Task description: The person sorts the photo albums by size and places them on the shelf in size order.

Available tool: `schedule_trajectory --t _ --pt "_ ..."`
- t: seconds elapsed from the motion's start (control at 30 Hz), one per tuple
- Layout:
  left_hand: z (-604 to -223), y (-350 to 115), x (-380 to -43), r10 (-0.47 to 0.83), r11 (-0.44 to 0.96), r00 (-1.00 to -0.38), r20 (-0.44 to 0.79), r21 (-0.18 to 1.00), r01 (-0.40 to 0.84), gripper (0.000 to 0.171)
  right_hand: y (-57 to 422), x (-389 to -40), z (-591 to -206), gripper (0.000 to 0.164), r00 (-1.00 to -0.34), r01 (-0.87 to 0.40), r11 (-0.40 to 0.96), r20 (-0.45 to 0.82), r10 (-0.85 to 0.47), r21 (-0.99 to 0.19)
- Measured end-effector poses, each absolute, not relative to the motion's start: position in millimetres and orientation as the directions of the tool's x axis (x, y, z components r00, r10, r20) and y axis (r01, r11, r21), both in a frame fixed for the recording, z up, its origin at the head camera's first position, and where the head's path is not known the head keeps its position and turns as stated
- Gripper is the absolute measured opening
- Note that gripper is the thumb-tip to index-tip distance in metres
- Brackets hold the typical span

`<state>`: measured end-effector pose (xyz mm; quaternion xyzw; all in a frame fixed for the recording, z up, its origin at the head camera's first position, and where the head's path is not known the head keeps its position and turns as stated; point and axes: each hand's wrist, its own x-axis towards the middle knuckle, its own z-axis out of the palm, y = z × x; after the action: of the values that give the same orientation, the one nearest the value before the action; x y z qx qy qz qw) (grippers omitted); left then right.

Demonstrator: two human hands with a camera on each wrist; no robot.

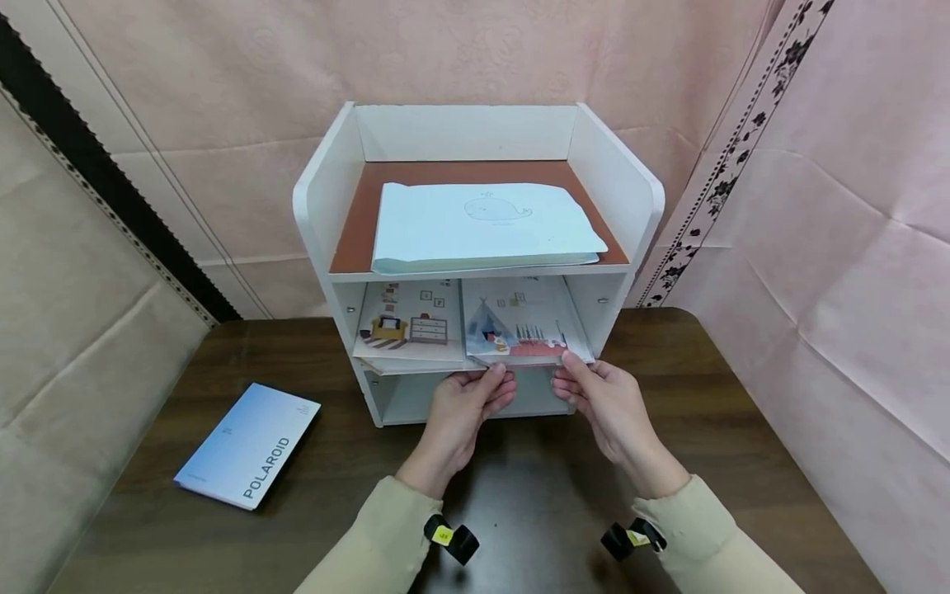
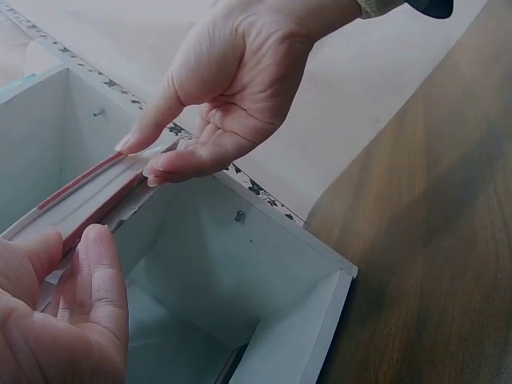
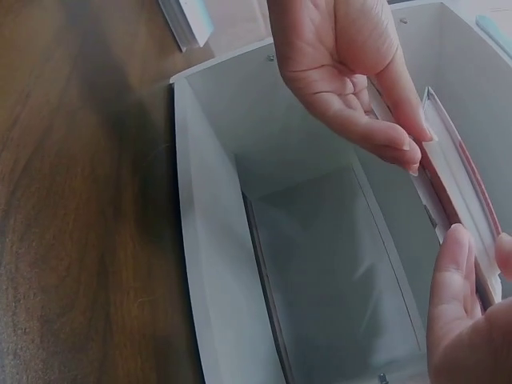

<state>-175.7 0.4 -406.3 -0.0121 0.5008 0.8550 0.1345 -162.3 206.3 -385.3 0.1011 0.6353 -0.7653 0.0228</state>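
Note:
Both hands are at the front edge of a picture book (image 1: pixel 523 318) with a blue tent on its cover. This book lies on the right of the middle shelf. My left hand (image 1: pixel 467 412) pinches its front left edge, thumb above and fingers below. At the front right corner my right hand (image 1: pixel 612 404) grips it the same way. In the left wrist view the white pages (image 2: pixel 76 198) show between reddish cover edges, with the right hand (image 2: pixel 248 80) at the far end. A second picture book (image 1: pixel 411 330), showing furniture, lies beside it on the left.
The white shelf unit (image 1: pixel 646 190) stands against a pink cloth backdrop. On its brown top board (image 1: pixel 475 172) lies a book with a whale drawing (image 1: pixel 482 227). A blue and white POLAROID book (image 1: pixel 248 445) lies on the dark wooden table (image 1: pixel 349 462) at the left.

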Motion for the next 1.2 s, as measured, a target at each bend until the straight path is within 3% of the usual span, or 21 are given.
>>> schedule_trajectory --t 0.2,0.47,0.6,0.83,1.2 --pt "-407 0 -177 0.223 -0.447 -0.959 -0.175 0.856 -0.260 0.049 205 -164 -387 0.060 -0.977 0.155 -0.197 -0.180 0.116 -0.968" --pt "-410 -10 -167 0.264 -0.312 -0.951 -0.160 0.919 -0.241 0.053 204 -160 -401 0.061 -0.986 0.134 -0.104 -0.143 0.091 -0.986" --pt "-416 -27 -156 0.303 -0.196 -0.947 -0.107 0.965 -0.172 0.053 201 -154 -414 0.054 -0.993 0.114 -0.068 -0.116 0.020 -0.991" --pt "-427 -68 -137 0.273 0.156 -0.962 -0.030 0.988 0.013 0.055 187 -147 -430 0.045 -0.992 0.129 -0.042 -0.129 -0.014 -0.991" --pt "-436 -125 -123 0.144 0.326 -0.989 -0.029 0.945 0.019 0.072 151 -141 -445 0.054 -0.986 0.149 -0.010 -0.148 -0.083 -0.989"
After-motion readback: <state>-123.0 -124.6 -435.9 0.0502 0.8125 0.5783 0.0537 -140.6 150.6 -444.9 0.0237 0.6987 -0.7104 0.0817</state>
